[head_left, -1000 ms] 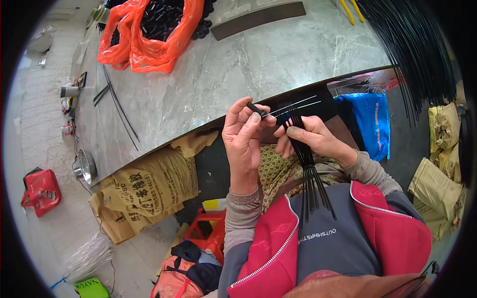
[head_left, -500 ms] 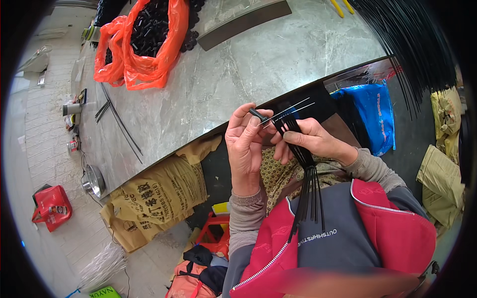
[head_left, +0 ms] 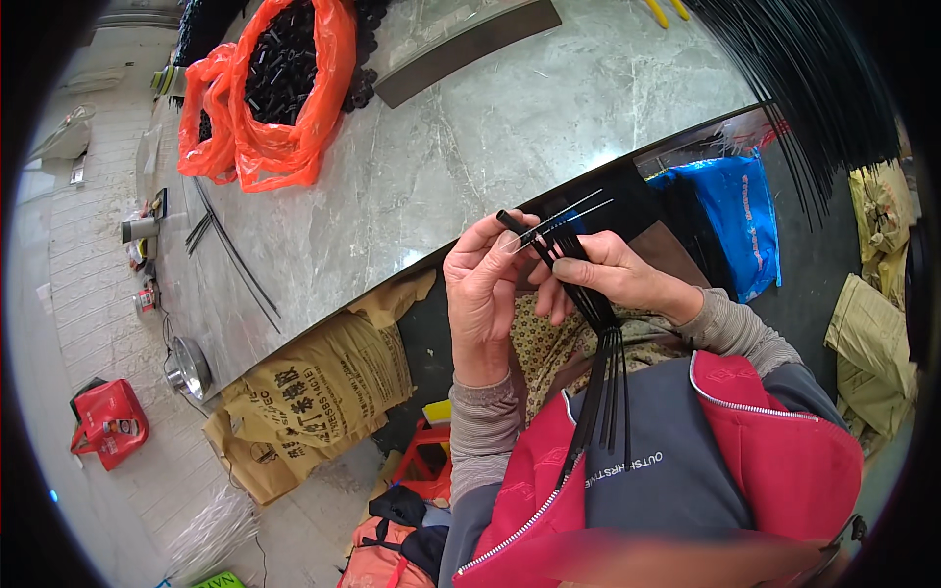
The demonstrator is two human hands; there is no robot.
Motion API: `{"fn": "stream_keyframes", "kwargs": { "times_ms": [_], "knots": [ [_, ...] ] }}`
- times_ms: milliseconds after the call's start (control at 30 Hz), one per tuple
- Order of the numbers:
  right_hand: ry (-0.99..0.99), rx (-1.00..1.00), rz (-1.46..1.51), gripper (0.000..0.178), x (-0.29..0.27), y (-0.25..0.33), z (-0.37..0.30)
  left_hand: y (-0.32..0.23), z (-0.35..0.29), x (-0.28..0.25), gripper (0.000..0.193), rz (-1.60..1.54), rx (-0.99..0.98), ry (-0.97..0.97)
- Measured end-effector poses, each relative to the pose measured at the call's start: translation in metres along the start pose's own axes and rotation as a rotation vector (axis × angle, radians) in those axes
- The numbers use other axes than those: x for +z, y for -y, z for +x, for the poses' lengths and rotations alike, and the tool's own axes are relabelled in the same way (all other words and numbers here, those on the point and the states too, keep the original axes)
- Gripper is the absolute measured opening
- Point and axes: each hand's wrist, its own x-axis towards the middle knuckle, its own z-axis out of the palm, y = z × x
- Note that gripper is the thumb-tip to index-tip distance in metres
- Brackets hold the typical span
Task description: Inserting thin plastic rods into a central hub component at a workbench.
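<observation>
One short blk tube (head_left: pixel 511 222) was pinched in the L hand (head_left: pixel 485 284) btwn thumb & fingers, nr the edge of the surface (head_left: pixel 529 118). R hand (head_left: pixel 613 274) gripped a bundle of blk strips (head_left: pixel 594 309), lower ends fanned down in front of the red/grey jacket (head_left: pixel 676 441). Two thin pale rods (head_left: pixel 578 213) crossed btwn the hands; couldn't tell what held them. Orange bag (head_left: pixel 279 157) w/ small blk pcs (head_left: pixel 284 73) sat on the surface, upper L.
</observation>
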Motion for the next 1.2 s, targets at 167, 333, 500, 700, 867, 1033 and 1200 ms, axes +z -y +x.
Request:
{"fn": "stream_keyframes", "kwargs": {
  "times_ms": [167, 333, 500, 700, 867, 1033, 1200],
  "knots": [
    [0.009, -0.015, -0.022, 0.035, -0.001, -0.001, -0.002, -0.002, -0.002, 0.004, 0.026, -0.017, -0.02, 0.021],
    [0.014, -0.014, -0.007, 0.036, 0.001, -0.001, -0.004, -0.002, -0.001, 0.001, 0.025, -0.029, -0.041, 0.087],
    [0.034, -0.034, -0.024, 0.035, 0.0, -0.004, -0.006, 0.002, -0.001, 0.002, 0.023, -0.121, -0.041, 0.104],
    [-0.039, -0.081, -0.023, 0.028, 0.006, 0.002, -0.007, 0.001, -0.004, 0.006, 0.022, 0.061, 0.077, -0.011],
    [-0.089, -0.09, -0.022, 0.022, 0.003, 0.001, -0.008, -0.001, -0.015, 0.014, 0.023, 0.122, 0.118, -0.07],
    [-0.057, -0.112, -0.048, 0.02, 0.005, 0.0, -0.003, 0.005, -0.02, 0.019, 0.025, 0.175, 0.071, -0.034],
    [-0.075, -0.116, -0.055, 0.018, 0.005, -0.002, -0.002, 0.012, -0.019, 0.026, 0.011, 0.28, 0.194, -0.089]
  ]
}}
